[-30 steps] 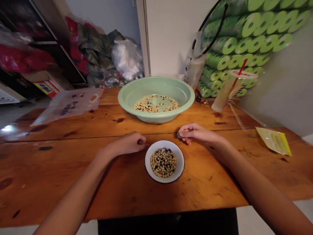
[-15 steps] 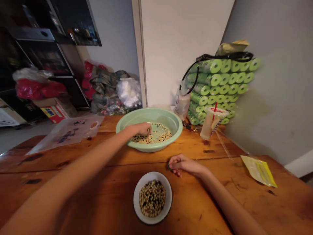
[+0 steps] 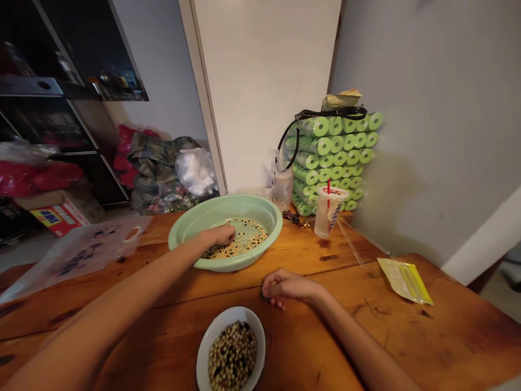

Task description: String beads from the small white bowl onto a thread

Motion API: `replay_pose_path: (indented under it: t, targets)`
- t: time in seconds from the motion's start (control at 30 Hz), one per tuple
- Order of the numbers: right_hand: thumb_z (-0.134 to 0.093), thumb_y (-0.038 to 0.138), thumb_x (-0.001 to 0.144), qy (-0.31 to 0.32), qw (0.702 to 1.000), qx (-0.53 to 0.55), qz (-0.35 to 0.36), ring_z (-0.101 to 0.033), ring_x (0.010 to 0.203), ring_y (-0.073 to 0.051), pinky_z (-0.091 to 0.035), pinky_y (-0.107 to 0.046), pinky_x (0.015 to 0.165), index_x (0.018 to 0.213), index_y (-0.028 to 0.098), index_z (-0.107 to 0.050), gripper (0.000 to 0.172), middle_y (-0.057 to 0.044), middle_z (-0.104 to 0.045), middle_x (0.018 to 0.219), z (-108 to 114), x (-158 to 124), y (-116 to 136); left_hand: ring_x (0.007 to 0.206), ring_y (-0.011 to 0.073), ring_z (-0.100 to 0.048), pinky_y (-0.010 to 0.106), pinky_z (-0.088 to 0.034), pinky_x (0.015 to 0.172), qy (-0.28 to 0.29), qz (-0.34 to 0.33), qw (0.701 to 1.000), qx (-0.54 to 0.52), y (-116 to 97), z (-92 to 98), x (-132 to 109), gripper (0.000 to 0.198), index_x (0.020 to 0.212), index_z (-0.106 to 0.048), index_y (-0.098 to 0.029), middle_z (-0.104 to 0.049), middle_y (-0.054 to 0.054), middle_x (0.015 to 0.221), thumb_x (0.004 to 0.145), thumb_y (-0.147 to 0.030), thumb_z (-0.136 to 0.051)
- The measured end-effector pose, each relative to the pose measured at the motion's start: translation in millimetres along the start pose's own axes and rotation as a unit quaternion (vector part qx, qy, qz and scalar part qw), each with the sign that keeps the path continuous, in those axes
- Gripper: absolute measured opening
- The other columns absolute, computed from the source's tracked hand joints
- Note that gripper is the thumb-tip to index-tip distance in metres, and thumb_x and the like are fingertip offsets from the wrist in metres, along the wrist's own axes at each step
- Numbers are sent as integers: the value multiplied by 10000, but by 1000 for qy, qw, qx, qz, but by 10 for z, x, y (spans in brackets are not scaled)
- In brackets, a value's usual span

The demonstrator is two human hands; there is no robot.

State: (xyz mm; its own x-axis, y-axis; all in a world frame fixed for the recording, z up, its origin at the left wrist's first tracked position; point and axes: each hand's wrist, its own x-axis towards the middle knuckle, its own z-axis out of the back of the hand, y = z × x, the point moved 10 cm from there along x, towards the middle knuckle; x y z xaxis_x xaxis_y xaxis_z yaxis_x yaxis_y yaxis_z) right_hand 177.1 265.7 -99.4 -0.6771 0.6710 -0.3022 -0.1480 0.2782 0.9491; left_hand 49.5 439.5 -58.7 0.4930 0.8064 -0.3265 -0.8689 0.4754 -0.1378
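My left hand [image 3: 224, 235] reaches over the near left rim of a pale green basin [image 3: 266, 209], its fingers closed low among small round pieces [image 3: 256, 239], cream and dark, that look like beads. Whether it pinches any is hidden. My right hand [image 3: 280, 287] rests on the wooden table just in front of the basin, fingers curled inward. A small dark thing shows at its fingertips, too unclear to name. Nearer to me, a white bowl [image 3: 203, 347] holds a heap of larger round cream and dark pieces [image 3: 232, 355].
A plastic cup with a red straw [image 3: 329, 214] stands right of the basin, before stacked green rolls [image 3: 325, 146]. A yellow packet [image 3: 407, 281] lies at the right. At the left, a clear plastic bag [image 3: 85, 244] lies flat on the wooden table [image 3: 154, 342].
My view has turned right, so the basin, bowl and both hands appear farther left and lower. My left hand stays closed in the basin; my right hand stays curled on the table.
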Motion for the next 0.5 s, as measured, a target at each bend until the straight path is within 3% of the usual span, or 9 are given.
replay_pose_path:
  t: [0.1,0.2,0.33,0.4,0.47,0.5]
  targets:
    - [-710,281,602,0,1000,3,7,-518,386,-84,-425,-200,400,697,111,-646,205,15,-607,517,10,0,5,952,207,-625,392,-550,797,-31,10,999,-35,-42,126,-74,304,1143,-583,-139,-614,81,1135,900,-321,-586]
    - [-734,289,616,-7,1000,2,22,-516,380,-82,-414,-193,391,699,107,-650,217,15,-608,511,19,-16,50,915,204,-629,371,-551,768,-91,10,992,-92,-133,471,-269,292,1102,-601,-131,-627,66,1092,895,-336,-589]
    - [-788,283,611,-17,998,-3,61,-487,366,-66,-396,-177,380,677,102,-645,240,38,-580,462,-31,-92,237,752,149,-614,313,-523,685,-203,-9,958,-203,-428,928,-931,281,973,-622,-114,-638,38,871,915,-377,-540]
    - [-808,308,614,-19,996,9,92,-503,385,-67,-412,-179,399,695,111,-637,273,42,-591,477,-113,-157,377,693,125,-584,270,-491,647,-247,-28,931,-269,-656,910,-1407,391,962,-628,-99,-620,46,805,966,-404,-384]
    - [-818,350,621,-15,992,31,123,-554,434,-81,-455,-199,450,728,124,-627,315,23,-643,550,-244,-229,507,620,102,-549,240,-465,589,-263,-42,901,-342,-883,671,-1844,411,972,-631,-117,-617,32,773,938,-459,-405]
    - [-820,366,625,-9,990,43,136,-583,466,-91,-478,-215,486,739,129,-624,329,6,-672,598,-327,-262,556,584,98,-533,231,-444,553,-271,-47,846,-458,-930,497,-2023,362,945,-646,-122,-622,25,747,861,-461,-552]
